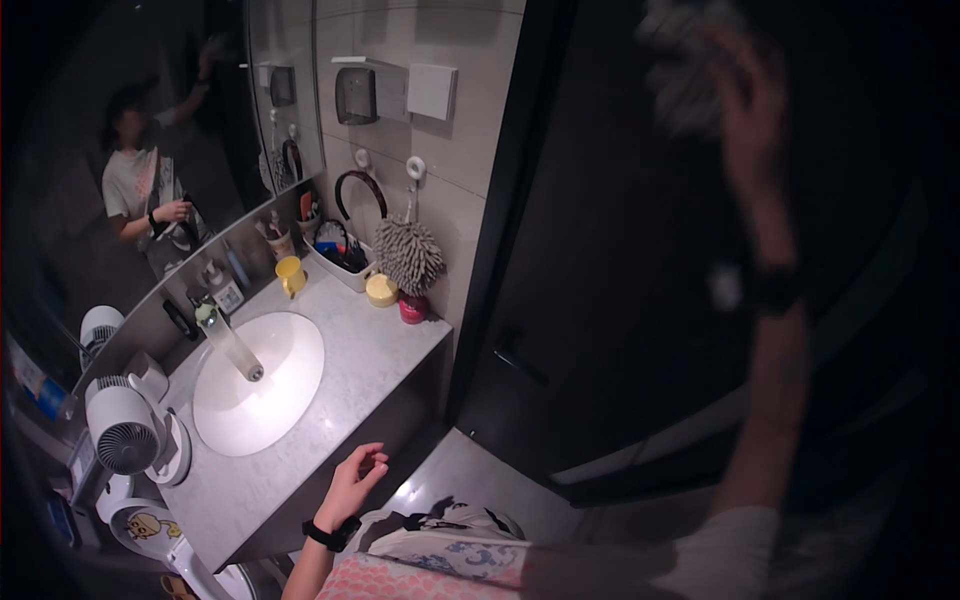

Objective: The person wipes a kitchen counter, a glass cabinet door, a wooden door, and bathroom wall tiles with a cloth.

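Note:
High on the dark door (620, 230) at the right, my raised right hand (752, 95) holds a crumpled grey cloth (685, 75). Both are blurred, and the cloth appears to lie against the door surface. My left hand (358, 480) hovers low in front of my body, near the front edge of the washbasin counter (370, 350). Its fingers are loosely bent and apart, with nothing in them. A dark band sits on each wrist.
The counter bears a white basin (285, 385) with a faucet (240, 355), a yellow cup (290, 275) and a white fan (125, 430). A grey chenille hand towel ball (408, 255) hangs on the wall. The door handle (520, 365) juts out. A mirror (60, 170) covers the left wall.

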A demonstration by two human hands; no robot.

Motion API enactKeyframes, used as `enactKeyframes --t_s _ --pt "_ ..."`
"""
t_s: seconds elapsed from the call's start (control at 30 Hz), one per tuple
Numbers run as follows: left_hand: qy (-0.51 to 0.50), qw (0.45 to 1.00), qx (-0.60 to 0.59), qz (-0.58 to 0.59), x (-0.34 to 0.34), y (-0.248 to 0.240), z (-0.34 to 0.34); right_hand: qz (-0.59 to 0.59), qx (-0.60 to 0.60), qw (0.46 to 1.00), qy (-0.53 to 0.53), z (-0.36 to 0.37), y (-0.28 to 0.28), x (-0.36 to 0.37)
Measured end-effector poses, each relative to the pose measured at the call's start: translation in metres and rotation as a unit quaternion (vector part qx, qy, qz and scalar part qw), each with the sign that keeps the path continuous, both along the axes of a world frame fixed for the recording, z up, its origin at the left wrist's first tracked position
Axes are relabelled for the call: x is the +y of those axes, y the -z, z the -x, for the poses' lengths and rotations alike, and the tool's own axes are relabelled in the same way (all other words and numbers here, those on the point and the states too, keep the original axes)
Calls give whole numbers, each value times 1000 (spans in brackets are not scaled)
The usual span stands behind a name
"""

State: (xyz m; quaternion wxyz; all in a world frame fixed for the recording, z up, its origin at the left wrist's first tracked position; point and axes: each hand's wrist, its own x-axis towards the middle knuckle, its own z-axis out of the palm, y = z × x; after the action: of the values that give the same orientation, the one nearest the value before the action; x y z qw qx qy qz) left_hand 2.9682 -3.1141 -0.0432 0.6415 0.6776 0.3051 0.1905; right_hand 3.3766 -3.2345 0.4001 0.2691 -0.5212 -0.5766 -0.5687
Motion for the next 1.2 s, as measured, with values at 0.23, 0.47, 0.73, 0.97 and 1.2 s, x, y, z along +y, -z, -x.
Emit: enactKeyframes --t_s 0.23,0.47,0.73,0.97,1.2 --pt "-77 997 -4 9 17 53 32 -202 -109 923 307 -31 -72 43" --pt "-17 1000 -19 -18 19 23 0 173 -36 959 221 -26 163 129" --pt "-195 980 -3 -46 15 65 103 391 -190 888 149 -31 314 65" --pt "-288 955 48 -59 19 89 147 33 -120 978 170 -15 53 121" --pt "-192 967 5 -166 13 38 60 -54 -41 965 252 -27 -125 190"
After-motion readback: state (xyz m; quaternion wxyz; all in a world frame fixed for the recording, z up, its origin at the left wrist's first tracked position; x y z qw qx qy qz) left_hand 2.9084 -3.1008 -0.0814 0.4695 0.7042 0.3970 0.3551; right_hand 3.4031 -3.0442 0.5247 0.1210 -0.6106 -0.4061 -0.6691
